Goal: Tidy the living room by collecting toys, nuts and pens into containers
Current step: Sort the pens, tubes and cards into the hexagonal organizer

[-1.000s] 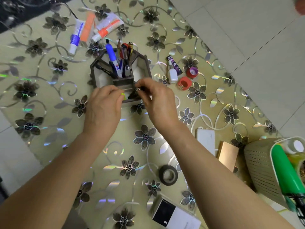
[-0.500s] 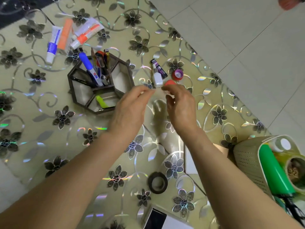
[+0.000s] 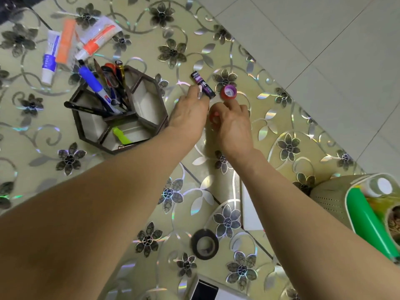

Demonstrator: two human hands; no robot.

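A dark hexagonal organizer (image 3: 160, 100) stands on the flower-patterned table. Its back compartment holds a blue marker (image 3: 91, 82) and several pens, and its front one a yellow-green highlighter (image 3: 121, 135). Just right of it my left hand (image 3: 189, 114) pinches a small white bottle (image 3: 200, 93) that lies against a purple tube (image 3: 204, 85). My right hand (image 3: 234, 124) is beside the left one, thumb and fingers closed round a red ring (image 3: 214, 118). Its forefinger reaches a red roll with a purple centre (image 3: 228, 92).
Three toothpaste-like tubes (image 3: 65, 44) lie at the far left. A black tape roll (image 3: 204, 243), a white box (image 3: 249, 210) and a black-and-white box (image 3: 205, 289) lie near me. A beige basket (image 3: 326, 200) with a green tube (image 3: 368, 221) stands at the right; tiled floor lies beyond the table edge.
Both hands left the organizer, where the highlighter now lies, and moved right to the small items. The left closed on the white bottle, the right on the red ring.
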